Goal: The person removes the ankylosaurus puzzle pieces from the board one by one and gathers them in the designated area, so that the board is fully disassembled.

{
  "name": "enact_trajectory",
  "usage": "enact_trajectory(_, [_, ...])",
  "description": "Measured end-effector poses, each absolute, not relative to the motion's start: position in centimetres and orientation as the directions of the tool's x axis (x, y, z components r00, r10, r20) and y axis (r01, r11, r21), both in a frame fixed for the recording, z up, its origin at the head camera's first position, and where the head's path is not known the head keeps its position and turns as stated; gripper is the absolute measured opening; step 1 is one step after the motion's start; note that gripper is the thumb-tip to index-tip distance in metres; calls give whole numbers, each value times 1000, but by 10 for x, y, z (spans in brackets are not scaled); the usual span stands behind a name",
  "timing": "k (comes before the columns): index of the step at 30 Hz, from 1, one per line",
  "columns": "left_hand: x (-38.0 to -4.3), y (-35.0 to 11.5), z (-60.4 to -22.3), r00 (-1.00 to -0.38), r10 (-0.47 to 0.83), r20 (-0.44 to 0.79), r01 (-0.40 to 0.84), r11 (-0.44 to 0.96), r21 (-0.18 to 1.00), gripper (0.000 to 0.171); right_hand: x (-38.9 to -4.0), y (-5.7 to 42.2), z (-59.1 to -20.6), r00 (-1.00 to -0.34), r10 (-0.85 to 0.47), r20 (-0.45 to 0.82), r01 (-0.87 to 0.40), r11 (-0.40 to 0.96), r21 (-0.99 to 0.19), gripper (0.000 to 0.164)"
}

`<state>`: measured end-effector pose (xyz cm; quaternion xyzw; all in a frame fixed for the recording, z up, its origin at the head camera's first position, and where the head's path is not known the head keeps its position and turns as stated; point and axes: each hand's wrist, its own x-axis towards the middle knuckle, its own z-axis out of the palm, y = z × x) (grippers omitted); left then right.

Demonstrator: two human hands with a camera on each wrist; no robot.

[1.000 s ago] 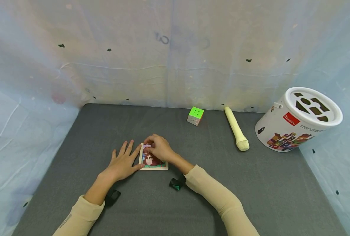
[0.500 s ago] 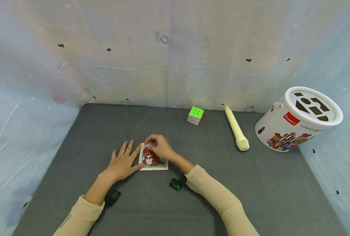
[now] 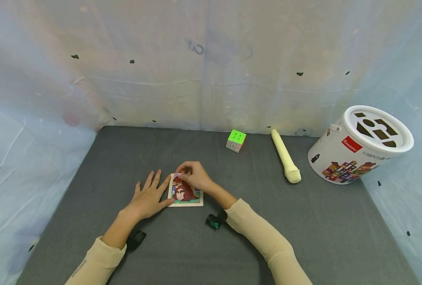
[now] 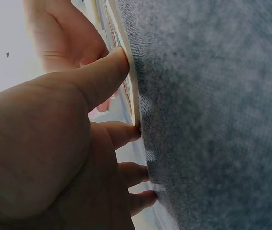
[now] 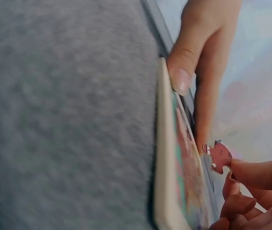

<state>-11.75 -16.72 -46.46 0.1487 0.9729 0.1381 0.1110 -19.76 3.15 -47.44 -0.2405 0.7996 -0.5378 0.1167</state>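
Note:
A small jigsaw puzzle in a pale wooden tray lies on the table, its picture showing a reddish-brown animal. My left hand rests beside it with fingers spread; the thumb presses the tray's near-left corner and the index fingertip touches its left edge. Over the far part of the puzzle, my right hand pinches a reddish-brown puzzle piece between thumb and fingers. In the right wrist view this piece stands clear above the tray's surface. The right hand hides the puzzle's far-right part in the head view.
Farther back on the grey table stand a puzzle cube with a green top and a pale yellow toy microphone. A large white block bucket with shaped holes in its lid is at the right. Plastic sheeting surrounds the table.
My right hand has shifted slightly to the right and back, lifting the puzzle piece and uncovering more of the picture. The left hand stays in place on the tray.

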Motion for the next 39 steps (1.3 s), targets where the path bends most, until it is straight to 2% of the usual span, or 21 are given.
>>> enact_trajectory(10, [-117,-167,-468,-936,303,-180,242,924,296,83,-204,52,-471,-868,-491,72,-229,267,-936,10])
enact_trajectory(18, [-116,-168,-467,-936,307,-174,243,919,311,83,-208,79,-472,-883,-467,35,-207,322,-924,9])
enact_trajectory(39, [-115,-168,-467,-936,319,-147,260,911,320,83,-206,129,-472,-912,-408,35,-209,390,-897,7])
